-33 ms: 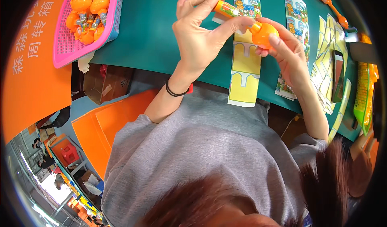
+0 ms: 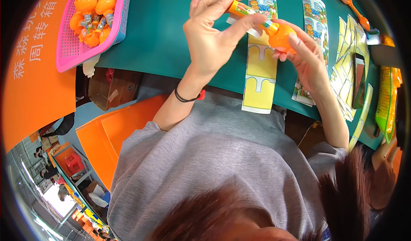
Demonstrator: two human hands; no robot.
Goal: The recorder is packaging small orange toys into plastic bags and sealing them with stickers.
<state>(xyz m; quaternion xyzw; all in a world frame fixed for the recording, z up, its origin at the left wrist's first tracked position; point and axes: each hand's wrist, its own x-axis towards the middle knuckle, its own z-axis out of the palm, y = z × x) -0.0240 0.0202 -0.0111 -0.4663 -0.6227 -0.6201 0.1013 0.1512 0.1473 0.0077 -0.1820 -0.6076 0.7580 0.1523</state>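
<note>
Both my hands hold an orange plastic toy [image 2: 282, 38] with a round head and a stick-like handle, raised above the table. Fingers of my right hand [image 2: 309, 57] wrap the round head. My left hand [image 2: 209, 33] pinches the handle, index finger at its far end and thumb across its middle, hiding part of it. A colourful printed sticker [image 2: 243, 9] lies along the handle, with a pale edge sticking out below. Under the toy is a strip of stickers [image 2: 260, 93], its yellow backs and printed fronts showing.
At the left stands a pink basket [image 2: 64, 48] heaped with similar orange toys [image 2: 85, 2]. More printed sticker strips [image 2: 314, 14] and a pile of yellow strips [image 2: 349, 65] lie to the right, beside a dark phone-like object [image 2: 358, 80] and a green basket [image 2: 384, 108].
The round head has shifted slightly right and down. Its neck end, bare orange before, now shows coloured sticker beside my left thumb. Both hands keep their hold.
</note>
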